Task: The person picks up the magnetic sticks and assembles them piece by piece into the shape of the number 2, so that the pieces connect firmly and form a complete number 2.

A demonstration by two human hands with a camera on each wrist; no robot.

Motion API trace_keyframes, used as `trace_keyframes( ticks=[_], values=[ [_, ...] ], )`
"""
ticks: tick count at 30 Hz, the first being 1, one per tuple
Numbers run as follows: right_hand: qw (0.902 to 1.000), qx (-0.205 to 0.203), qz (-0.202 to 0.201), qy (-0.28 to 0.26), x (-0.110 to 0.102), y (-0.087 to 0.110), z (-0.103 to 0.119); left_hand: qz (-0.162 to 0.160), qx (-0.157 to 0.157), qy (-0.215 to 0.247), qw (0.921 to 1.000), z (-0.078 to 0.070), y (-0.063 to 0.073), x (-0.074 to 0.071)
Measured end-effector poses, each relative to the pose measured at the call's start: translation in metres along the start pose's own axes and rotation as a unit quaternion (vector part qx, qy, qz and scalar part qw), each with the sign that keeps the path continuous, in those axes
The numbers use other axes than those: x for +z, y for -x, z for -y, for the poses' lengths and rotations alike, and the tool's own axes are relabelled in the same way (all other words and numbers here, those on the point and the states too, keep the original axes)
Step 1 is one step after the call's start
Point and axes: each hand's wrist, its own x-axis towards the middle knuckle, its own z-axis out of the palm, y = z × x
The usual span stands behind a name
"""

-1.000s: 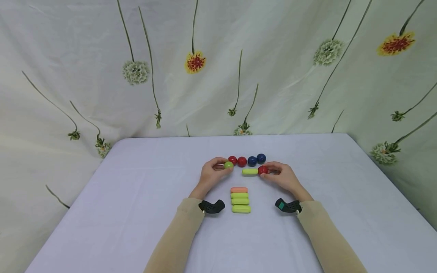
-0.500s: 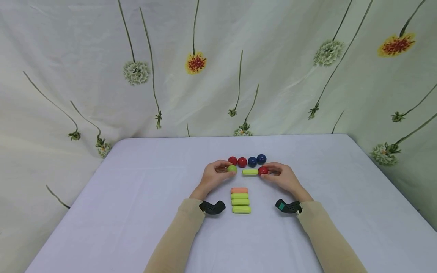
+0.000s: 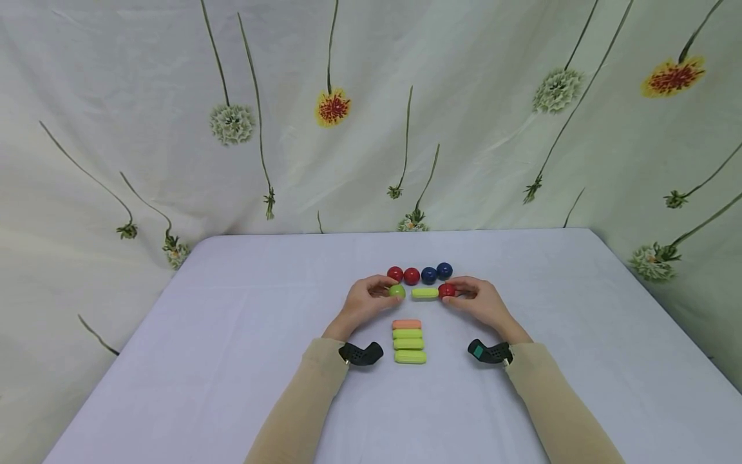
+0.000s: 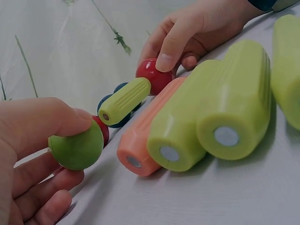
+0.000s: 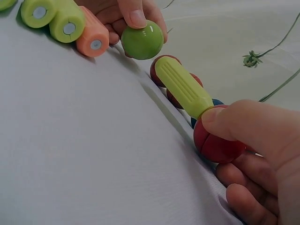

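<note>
My left hand (image 3: pixel 364 300) pinches a green ball (image 4: pixel 77 146) between thumb and fingers. On the other side, my right hand (image 3: pixel 482 300) grips a red ball (image 5: pixel 218 136) the same way. From that red ball a yellow-green ribbed rod (image 5: pixel 183 87) sticks out towards the green ball, joined to it at one end. A small metal disc shows in the rod's free end in the left wrist view. In the head view a short gap separates the green ball from this free end, and the two are roughly in line.
Behind the hands, two red balls (image 3: pixel 411 276) and two blue balls (image 3: pixel 429 276) sit in a row on the white-covered table (image 3: pixel 232 335). Closer in lie an orange rod (image 3: pixel 406 325) and three yellow-green rods (image 3: pixel 409 357), stacked side by side. A flowered cloth (image 3: pixel 475 129) hangs behind.
My left hand has carried the green ball slightly right and towards me, closer to the free end of the rod. The right hand, its red ball and rod stay in place.
</note>
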Motion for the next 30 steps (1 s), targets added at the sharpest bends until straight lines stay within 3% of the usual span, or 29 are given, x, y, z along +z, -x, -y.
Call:
trace_keyframes(
  ticks=[30],
  values=[
    [1.0,-0.006,0.001,0.001,0.0009,0.0003,0.0006,0.015,-0.002,-0.013,0.9998,-0.0016,0.0012,0.0014]
  ],
)
